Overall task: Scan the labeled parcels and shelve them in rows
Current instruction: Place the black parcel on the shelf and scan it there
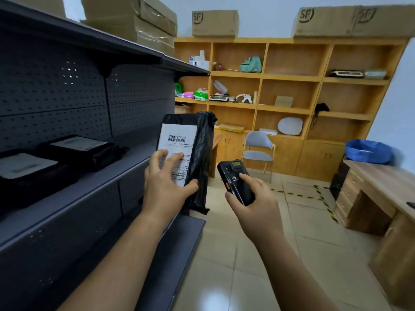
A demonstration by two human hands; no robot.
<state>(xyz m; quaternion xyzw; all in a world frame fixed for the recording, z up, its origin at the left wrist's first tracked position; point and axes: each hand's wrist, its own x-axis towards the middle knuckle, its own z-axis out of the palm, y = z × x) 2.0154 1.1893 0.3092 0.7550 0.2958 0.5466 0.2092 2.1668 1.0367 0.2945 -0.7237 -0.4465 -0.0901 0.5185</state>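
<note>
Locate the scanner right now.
Head view, centre-right: the scanner is gripped in the right hand, just right of the parcel that the left hand holds up by the grey shelf.

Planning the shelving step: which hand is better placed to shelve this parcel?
Left. The left hand already holds the parcel, right beside the shelf; the right hand is busy holding the scanner.
</note>
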